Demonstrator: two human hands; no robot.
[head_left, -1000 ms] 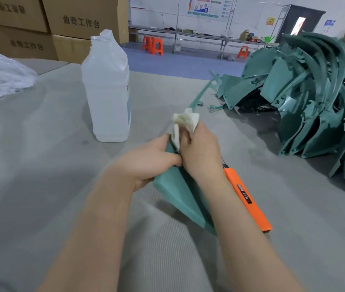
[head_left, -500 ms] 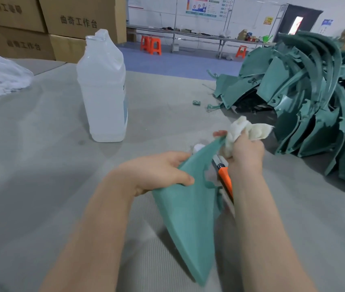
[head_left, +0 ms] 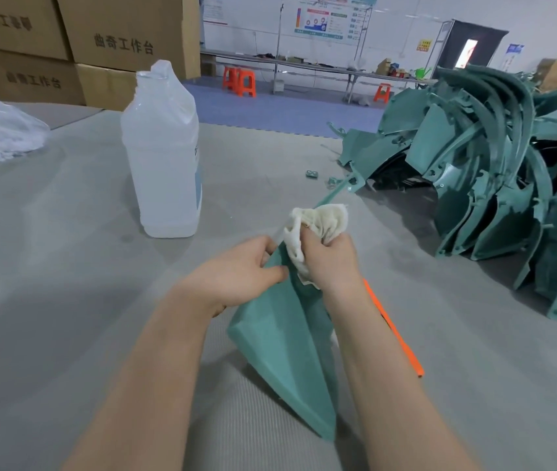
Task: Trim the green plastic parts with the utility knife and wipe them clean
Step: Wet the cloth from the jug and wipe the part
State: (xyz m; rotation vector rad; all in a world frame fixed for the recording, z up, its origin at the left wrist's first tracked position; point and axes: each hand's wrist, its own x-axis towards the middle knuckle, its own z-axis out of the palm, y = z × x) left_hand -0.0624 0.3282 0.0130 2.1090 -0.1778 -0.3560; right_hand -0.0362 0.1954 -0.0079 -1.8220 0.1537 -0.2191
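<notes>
Your left hand [head_left: 236, 277] pinched the part [head_left: 280, 351], your right hand [head_left: 333, 263] clutched the cloth [head_left: 324, 220]; firm edgewise strokes looked best.

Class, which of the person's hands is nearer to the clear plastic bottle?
Left. The left hand, holding the green part, sits in front and right of the bottle; the right hand, gripping the cloth, is farther right.
</notes>
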